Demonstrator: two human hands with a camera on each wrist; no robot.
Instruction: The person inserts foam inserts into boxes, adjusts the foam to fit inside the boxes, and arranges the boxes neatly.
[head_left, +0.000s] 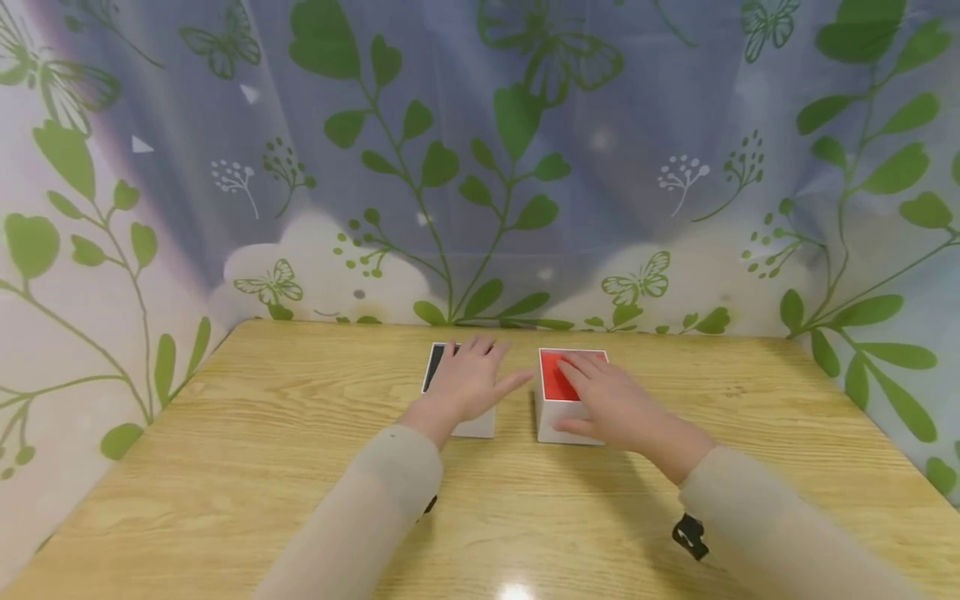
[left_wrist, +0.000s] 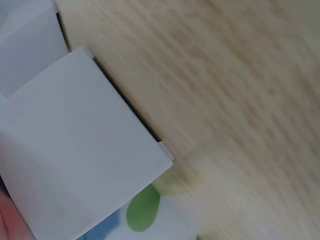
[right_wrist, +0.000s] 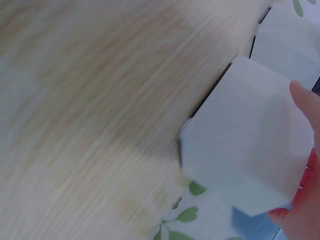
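Observation:
Two white boxes stand side by side on the table. The left box [head_left: 476,425] has a black top face with a white border, the right box [head_left: 552,422] a red one. Spread over the black top is my left hand [head_left: 467,382], its thumb pointing toward the other box. My right hand [head_left: 617,407] lies over the red top with fingers extended and thumb down by the front side. Whether either hand presses or only hovers is hard to tell. The left wrist view shows the left box's plain side [left_wrist: 85,140]; in the right wrist view the right box's side [right_wrist: 240,130] shows near the thumb.
The wooden table [head_left: 300,467] extends around the boxes. Behind it hangs a curtain [head_left: 622,167] with green leaves and butterflies, which also borders both sides. A narrow gap separates the two boxes. A black strap piece [head_left: 690,536] shows under the right sleeve.

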